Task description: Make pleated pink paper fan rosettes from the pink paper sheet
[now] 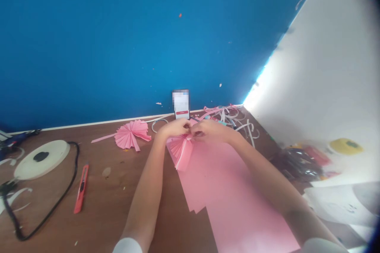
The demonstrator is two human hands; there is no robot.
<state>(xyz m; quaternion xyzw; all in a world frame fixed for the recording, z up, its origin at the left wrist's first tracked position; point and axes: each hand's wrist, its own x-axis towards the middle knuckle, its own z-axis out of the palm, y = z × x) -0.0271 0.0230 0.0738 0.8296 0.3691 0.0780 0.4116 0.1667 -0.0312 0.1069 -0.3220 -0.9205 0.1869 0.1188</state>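
Observation:
Both hands meet near the back of the brown table, over the top end of a pleated pink paper fan [183, 152]. My left hand [175, 128] has its fingers closed at the fan's gathered end. Close against it, my right hand [209, 131] is also closed, its fingers pinched by the same end and slightly blurred. The fan's folds spread down toward me, over the edge of a large pink paper sheet [225, 182]. Another pleated pink fan [132, 133], with a strip sticking out leftward, lies to the left.
A phone [181, 104] stands against the blue wall. Paper strips [234, 118] are heaped at the back right. A red cutter [81, 189], a black cable [63, 195] and a white disc [53, 158] lie left. Plastic-wrapped items [301, 162] sit right.

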